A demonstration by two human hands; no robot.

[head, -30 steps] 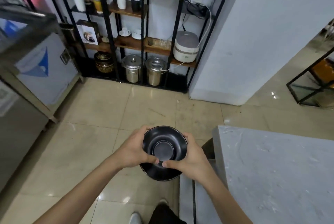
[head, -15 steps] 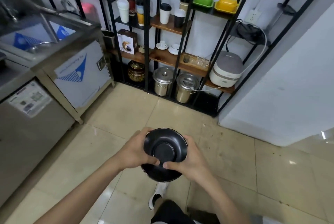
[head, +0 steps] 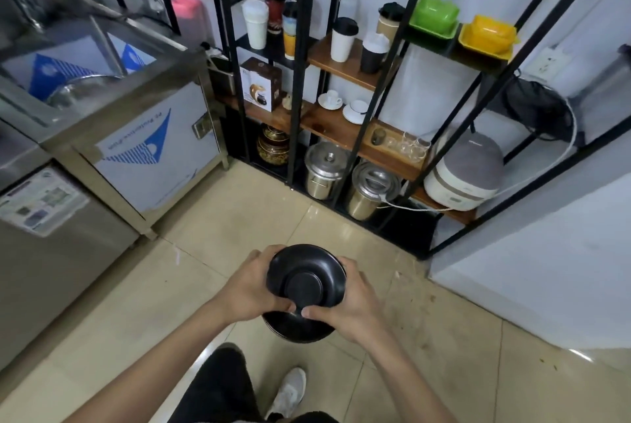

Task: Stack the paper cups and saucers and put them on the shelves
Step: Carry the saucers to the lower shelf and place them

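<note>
Closer now than a second ago, the shelves (head: 345,122) fill the view ahead of the hands, and the grey counter that stood at the person's right is gone. Both hands clasp a stack of black saucers (head: 306,281) at waist height, the left hand (head: 251,289) curled round its left side, the right hand (head: 351,304) round its right, thumbs pressing on top. From where I stand the wooden shelf boards lie straight ahead and above the stack, roughly equally near to either hand, across open floor (head: 239,217).
</note>
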